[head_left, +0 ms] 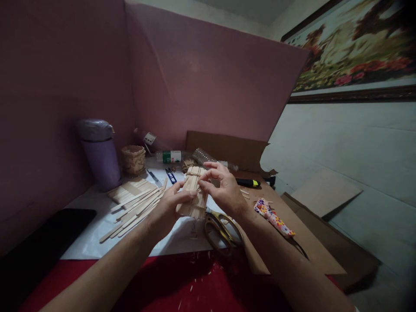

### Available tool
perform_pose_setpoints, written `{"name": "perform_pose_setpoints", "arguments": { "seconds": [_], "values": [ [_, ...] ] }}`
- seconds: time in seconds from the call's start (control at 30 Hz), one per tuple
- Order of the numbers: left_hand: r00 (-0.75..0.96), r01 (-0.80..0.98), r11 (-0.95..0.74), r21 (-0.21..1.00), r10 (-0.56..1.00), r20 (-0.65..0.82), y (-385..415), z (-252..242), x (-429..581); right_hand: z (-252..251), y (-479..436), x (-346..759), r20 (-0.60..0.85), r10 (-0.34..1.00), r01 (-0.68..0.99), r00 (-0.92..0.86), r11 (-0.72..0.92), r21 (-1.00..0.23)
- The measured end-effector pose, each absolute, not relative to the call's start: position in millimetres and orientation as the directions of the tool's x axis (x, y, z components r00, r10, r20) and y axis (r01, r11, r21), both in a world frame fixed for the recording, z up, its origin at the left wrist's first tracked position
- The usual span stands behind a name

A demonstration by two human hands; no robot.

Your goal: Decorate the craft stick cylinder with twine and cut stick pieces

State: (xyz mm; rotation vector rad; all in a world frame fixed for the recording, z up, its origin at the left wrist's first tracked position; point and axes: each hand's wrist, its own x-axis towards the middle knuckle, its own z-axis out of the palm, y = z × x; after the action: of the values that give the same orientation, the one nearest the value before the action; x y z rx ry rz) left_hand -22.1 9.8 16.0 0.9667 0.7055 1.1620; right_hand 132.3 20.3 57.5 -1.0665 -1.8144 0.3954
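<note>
My left hand (169, 208) grips a small panel of wooden craft sticks (192, 186) in the middle of the view, its thumb lying across the front. Bands that look like twine run across the panel near its top and bottom. At the panel's right side, my right hand (222, 186) has thumb and forefinger pinched together against the sticks, the other fingers raised. What sits between those fingertips is too small to make out. Scissors with gold-coloured handles (224, 232) lie just below the panel, partly under my right wrist. Loose craft sticks (139, 212) are fanned out left of my left hand.
A purple tumbler (101, 160) and a woven basket (134, 159) stand at the back left. Plastic bottles (172, 156) lie behind the hands. On the cardboard at right are a black-and-yellow cutter (248, 183) and a flower-patterned glue gun (274, 218). A dark flat object (48, 242) lies left.
</note>
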Motion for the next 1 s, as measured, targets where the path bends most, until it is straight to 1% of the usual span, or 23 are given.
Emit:
{"name": "perform_pose_setpoints", "arguments": {
  "seconds": [0.17, 0.3, 0.37, 0.5, 0.67, 1.0],
  "values": [
    [0.257, -0.424, 0.071, 0.903, 0.965, 0.045, 7.0, 17.7, -20.6, 56.7, 15.7, 131.3, 0.63, 0.749, 0.516, -0.205, 0.63, -0.581],
    [0.205, -0.371, 0.028, 0.928, 0.977, 0.052, 7.4, 16.8, -19.8, 53.8, 13.4, 129.7, 0.687, 0.687, 0.535, -0.239, 0.683, -0.497],
    [0.166, -0.342, 0.003, 0.94, 0.984, 0.058, 8.6, 15.5, -19.8, 52.5, 14.0, 129.9, 0.7, 0.676, 0.517, -0.23, 0.694, -0.501],
    [0.122, -0.323, -0.034, 0.946, 0.99, 0.077, 10.5, 13.1, -20.2, 50.6, 15.6, 132.4, 0.708, 0.68, 0.459, -0.189, 0.699, -0.549],
    [0.078, -0.294, -0.095, 0.951, 0.989, 0.122, 11.7, 9.3, -20.1, 45.0, 13.6, 135.9, 0.714, 0.678, 0.477, -0.175, 0.693, -0.541],
    [0.085, -0.219, -0.188, 0.957, 0.974, 0.211, 10.9, 7.6, -17.8, 37.5, 9.4, 135.8, 0.725, 0.665, 0.487, -0.178, 0.7, -0.522]
  ]
}}
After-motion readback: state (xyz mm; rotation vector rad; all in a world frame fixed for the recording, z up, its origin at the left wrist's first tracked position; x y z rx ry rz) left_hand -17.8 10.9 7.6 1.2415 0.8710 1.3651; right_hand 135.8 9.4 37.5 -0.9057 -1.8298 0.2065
